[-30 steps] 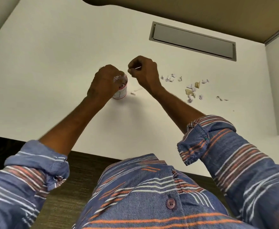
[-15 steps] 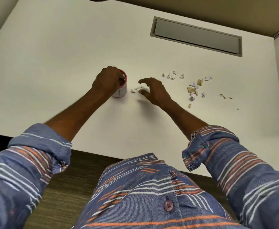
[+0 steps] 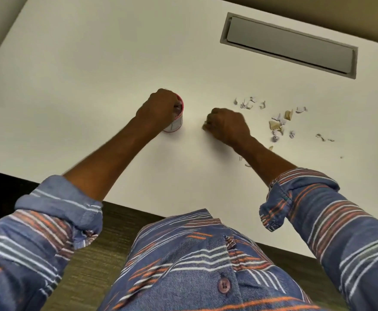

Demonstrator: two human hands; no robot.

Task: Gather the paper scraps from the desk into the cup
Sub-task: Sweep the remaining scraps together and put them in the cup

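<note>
Two hands engaged: left hand (image 3: 159, 108) wrapped around the cup (image 3: 176, 124), steadying it; right hand (image 3: 227, 126) clenched, pinching a scrap. Paper scraps (image 3: 277, 124) lie scattered right, apparently light, crushable; pinch singly at edges.

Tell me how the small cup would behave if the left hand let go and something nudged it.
The cup looks like a small, thin paper one, so probably very light and easy to slide or tip. The left hand gripping it suggests it needs steadying. The scraps inside likely add almost no weight, and its walls would probably crumple under a firm squeeze.
</note>
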